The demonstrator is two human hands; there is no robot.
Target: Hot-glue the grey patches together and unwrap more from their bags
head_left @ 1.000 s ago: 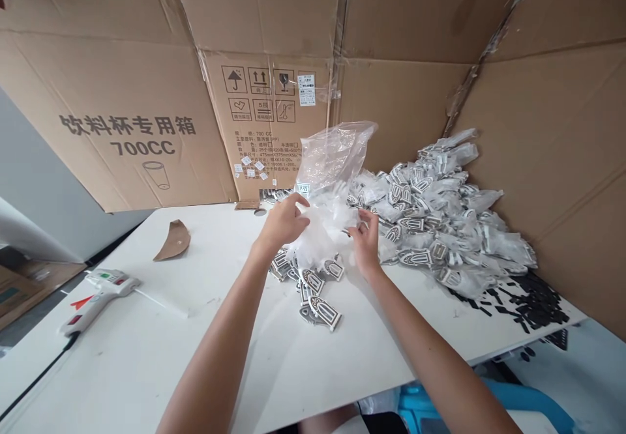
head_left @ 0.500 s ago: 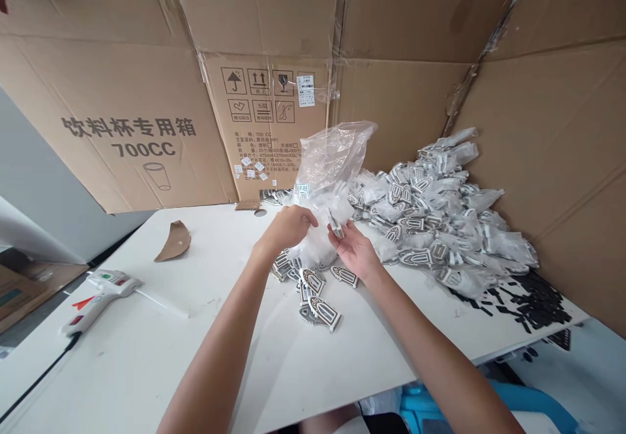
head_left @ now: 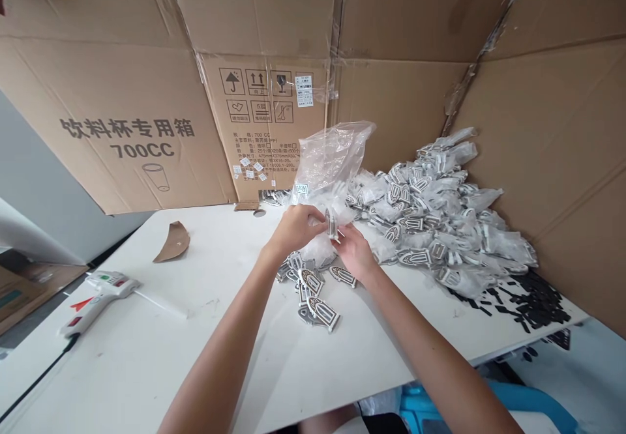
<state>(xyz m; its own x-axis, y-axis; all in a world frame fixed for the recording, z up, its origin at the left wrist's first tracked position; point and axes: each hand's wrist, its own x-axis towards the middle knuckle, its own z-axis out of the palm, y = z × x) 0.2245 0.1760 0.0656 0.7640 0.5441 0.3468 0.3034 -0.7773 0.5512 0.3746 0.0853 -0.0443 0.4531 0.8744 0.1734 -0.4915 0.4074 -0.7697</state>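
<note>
- The left hand (head_left: 297, 231) pinches one arch-shaped piece (head_left: 331, 223) between thumb and fingers.
- The right hand (head_left: 356, 250) has its fingers at the piece's lower end; cannot tell whether they grip it.
- The piece is upright between the hands, above the surface (head_left: 132, 362).
- Loose pieces (head_left: 320, 311) lie overlapping, nearer than the hands.
- A clear bag (head_left: 337, 150) stands beyond the hands.
- Bagged pieces (head_left: 413, 224) are heaped right, black parts (head_left: 540, 303) at far right.
- A glue gun (head_left: 98, 300) lies left.

Grey-and-white patterned arched pieces (head_left: 310, 282)
</note>
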